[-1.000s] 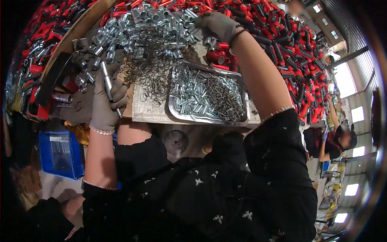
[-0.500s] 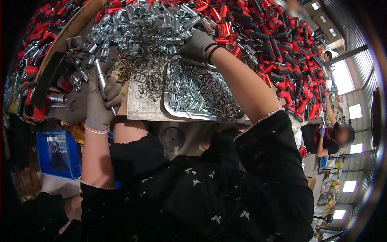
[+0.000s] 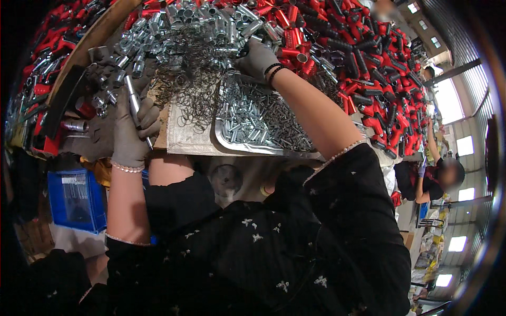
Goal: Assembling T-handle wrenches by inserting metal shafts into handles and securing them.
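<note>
My left hand (image 3: 130,124), in a grey glove, is closed round a slim silver metal rod (image 3: 132,95). The rod stands tilted, its upper end above the fist and its thin lower tip showing below the fingers. My right hand (image 3: 256,60), also gloved, reaches into the near side of a heap of silver metal sleeves (image 3: 211,29). Its fingers are curled and partly hidden, so what they grip cannot be made out. Close by lie a tangle of thin dark wire rings (image 3: 192,113) and a metal tray (image 3: 226,143) of small silver pins and dark screw-like pieces.
Red-and-black handle-like parts (image 3: 369,68) are piled along the right side. At the left, a cardboard edge (image 3: 74,58) borders more red parts. A blue crate (image 3: 98,203) stands below the table on the left. Another person (image 3: 429,181) is at the far right.
My right hand has shifted very slightly at the sleeve heap, its forearm moving a little with it. My left hand keeps the rod in nearly the same place.
</note>
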The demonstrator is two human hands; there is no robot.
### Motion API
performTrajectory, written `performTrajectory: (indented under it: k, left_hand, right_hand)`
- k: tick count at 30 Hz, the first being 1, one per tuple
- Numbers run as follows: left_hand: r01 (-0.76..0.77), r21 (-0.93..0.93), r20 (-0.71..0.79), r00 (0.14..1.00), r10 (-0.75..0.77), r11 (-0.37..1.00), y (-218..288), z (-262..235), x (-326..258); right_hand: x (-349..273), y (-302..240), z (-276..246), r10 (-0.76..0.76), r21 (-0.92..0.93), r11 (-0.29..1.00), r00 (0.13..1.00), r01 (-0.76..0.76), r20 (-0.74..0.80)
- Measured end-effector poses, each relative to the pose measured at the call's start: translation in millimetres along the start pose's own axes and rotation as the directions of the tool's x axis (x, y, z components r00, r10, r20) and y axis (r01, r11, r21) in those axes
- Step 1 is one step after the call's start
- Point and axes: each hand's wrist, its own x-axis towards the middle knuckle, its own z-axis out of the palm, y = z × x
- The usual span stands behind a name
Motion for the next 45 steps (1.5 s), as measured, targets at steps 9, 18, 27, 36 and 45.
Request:
performTrajectory:
  k: [9,18,27,36,45]
  left_hand:
    - [0.007,0.002,-0.003,1.000,-0.007,1.000,0,3,-2]
    - [0.002,0.022,0.010,1.000,-0.003,1.000,0,3,-1]
    - [-0.044,0.024,-0.066,0.997,0.045,0.999,-3,6,-2]
    - [-0.038,0.056,-0.024,0.999,0.040,0.998,-2,4,0]
    - [-0.023,0.008,-0.013,1.000,0.023,1.000,-1,1,0]
  right_hand:
    - [8,9,9,0.001,0.079,0.997,0.999,0.003,-0.049]
    - [14,37,-31,0.071,0.521,0.853,0.995,-0.022,-0.074]
    - [-18,60,-82,0.075,0.869,0.465,0.986,-0.168,0.150]
    - [-7,11,-47,-0.024,-0.413,0.886,0.911,0.211,0.413]
    - [-3,14,-46,-0.240,-0.408,0.723,0.757,0.557,0.607]
